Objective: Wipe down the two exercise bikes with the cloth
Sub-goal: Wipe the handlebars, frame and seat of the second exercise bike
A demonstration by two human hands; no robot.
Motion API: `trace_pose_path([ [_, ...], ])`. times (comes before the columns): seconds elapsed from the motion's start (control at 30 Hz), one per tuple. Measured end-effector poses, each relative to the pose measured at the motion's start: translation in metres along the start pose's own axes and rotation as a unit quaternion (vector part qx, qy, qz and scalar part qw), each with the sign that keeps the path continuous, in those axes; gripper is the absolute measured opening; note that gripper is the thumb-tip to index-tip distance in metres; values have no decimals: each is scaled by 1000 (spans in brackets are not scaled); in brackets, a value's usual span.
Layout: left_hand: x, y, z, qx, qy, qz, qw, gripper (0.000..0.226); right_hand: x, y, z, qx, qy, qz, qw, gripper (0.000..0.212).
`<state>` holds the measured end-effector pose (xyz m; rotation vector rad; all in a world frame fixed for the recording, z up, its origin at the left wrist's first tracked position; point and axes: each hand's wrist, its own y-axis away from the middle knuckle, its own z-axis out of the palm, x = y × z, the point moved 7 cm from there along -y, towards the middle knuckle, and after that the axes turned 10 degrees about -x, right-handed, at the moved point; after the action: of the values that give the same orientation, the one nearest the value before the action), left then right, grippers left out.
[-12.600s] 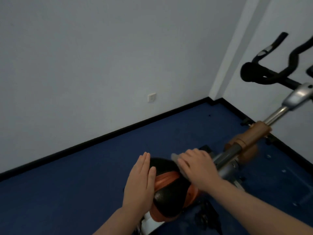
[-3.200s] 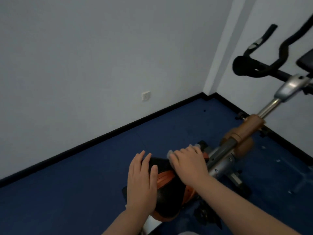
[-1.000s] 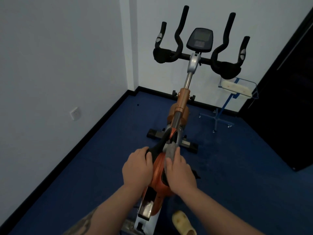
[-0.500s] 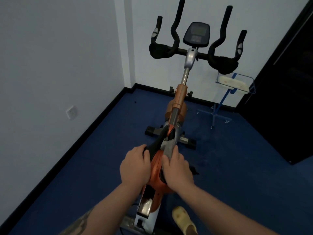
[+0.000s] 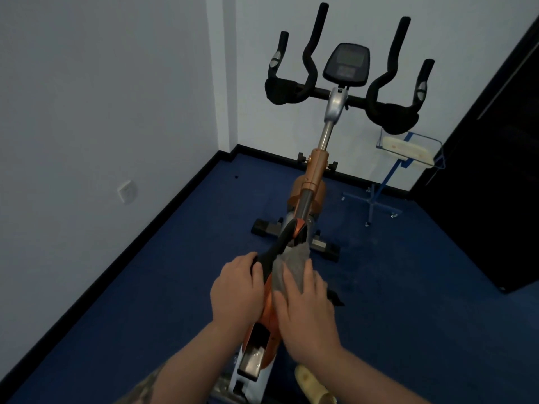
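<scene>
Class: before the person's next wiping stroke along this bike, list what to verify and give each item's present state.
1. Cloth under right hand: ok.
2. Left hand steadies the saddle: ok.
3. Cloth touches the orange frame: ok.
4. Handlebars already wiped: cannot tell.
5. Second bike in view: not ok.

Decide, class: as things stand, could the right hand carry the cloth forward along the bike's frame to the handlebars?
Probably yes: the right hand presses the cloth on the saddle, and nothing blocks the frame up to the handlebars.
</scene>
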<state>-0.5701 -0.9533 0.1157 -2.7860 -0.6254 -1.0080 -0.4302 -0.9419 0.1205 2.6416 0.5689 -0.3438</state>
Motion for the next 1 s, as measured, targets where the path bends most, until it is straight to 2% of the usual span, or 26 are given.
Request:
trace_pose_path([
  [0.17, 1, -2, -1, 1, 0, -4, 1000, 40, 2, -5, 0, -12, 32, -18, 999, 58],
  [0.33, 2, -1, -1, -3, 0, -3, 1000, 41, 3, -39, -19, -39, -50, 9, 998, 57],
  [0.53, 1, 0, -2, -1, -6, 6, 1000, 38, 2, 8, 8, 8, 57, -46, 997, 60],
  [0.63, 1, -1, -3, -2, -3, 5, 1000, 38, 4, -8, -3, 13, 3, -19, 1000, 59],
  [0.77, 2, 0, -3, 2, 5, 4, 1000, 38, 4, -45, -24, 8, -93, 38, 995, 69],
  [0.87, 2, 3, -3, -3, 9, 5, 1000, 38, 6, -39, -23, 1, -102, 56, 993, 73],
  [1.0, 2, 1, -4, -1, 9, 10, 1000, 37, 5, -5, -6, 13, -49, 45, 998, 72],
])
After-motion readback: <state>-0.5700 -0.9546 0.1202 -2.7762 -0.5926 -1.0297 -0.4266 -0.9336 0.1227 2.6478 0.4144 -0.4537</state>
